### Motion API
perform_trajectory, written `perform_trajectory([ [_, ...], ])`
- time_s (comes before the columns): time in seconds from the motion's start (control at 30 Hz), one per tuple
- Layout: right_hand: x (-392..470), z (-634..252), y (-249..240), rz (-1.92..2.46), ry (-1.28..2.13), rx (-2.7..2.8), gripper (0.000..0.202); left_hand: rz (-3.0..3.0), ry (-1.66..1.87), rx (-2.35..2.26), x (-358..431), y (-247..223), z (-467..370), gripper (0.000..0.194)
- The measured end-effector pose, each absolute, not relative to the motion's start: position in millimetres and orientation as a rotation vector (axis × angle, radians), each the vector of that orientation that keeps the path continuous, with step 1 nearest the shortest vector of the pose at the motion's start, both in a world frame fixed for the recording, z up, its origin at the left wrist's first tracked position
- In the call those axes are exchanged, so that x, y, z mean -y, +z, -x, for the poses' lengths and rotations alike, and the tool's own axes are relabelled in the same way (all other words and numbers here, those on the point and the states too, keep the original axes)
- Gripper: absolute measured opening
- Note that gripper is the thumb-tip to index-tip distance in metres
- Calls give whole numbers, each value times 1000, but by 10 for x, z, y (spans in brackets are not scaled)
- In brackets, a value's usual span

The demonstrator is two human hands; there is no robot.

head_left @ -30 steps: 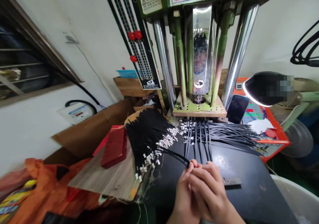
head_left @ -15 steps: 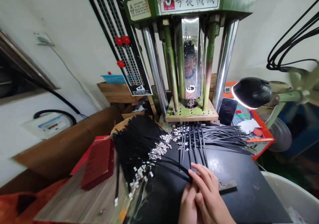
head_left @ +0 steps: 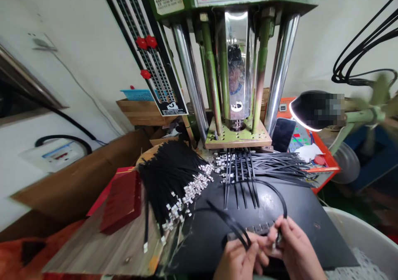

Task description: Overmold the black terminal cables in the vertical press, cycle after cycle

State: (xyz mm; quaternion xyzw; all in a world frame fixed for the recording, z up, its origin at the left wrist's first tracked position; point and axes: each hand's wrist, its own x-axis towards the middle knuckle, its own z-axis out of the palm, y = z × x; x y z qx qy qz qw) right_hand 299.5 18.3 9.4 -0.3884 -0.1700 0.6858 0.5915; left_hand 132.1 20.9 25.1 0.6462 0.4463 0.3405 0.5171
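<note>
Low on the black tabletop, my left hand [head_left: 238, 255] pinches a couple of thin black cables [head_left: 228, 220] whose free ends reach up and left. Just right of it, my right hand [head_left: 297, 244] grips a single black cable [head_left: 281, 193] that arches up and back to the left. A small shiny connector [head_left: 276, 239] shows by the right fingertips. Behind both hands lies a slotted metal bar [head_left: 261, 229], partly covered by them. Farther back, several flat black strips [head_left: 236, 184] run toward me from under the press plate [head_left: 238, 139].
A big heap of black cables [head_left: 174, 164] with silver connectors lies left, another bundle [head_left: 276, 166] right. The green press [head_left: 174, 16] towers behind. A red block [head_left: 121, 205] rests on the wooden board. A lamp [head_left: 314, 108], orange control box [head_left: 320, 174] and white tub [head_left: 348, 222] stand right.
My hands were together over the tabletop; now they are apart, the right one farther right with one cable. The slotted bar shows more. The view has shifted slightly.
</note>
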Motion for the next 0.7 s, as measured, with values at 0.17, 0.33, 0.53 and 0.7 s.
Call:
perform_trajectory([
  [0.17,-87,-3204,397,675,1470,214,28,-1799,1429,-907,-237,720,-1038,26],
  [0.33,16,-3302,497,615,1244,667,11,-2477,1274,-1129,-522,784,-887,29],
  [0.53,-35,-3354,359,732,644,1481,15,-2214,1161,-953,-475,384,-1055,16],
  [0.7,-230,-3313,266,985,448,1873,16,-2100,1126,-846,-485,210,-1249,9],
])
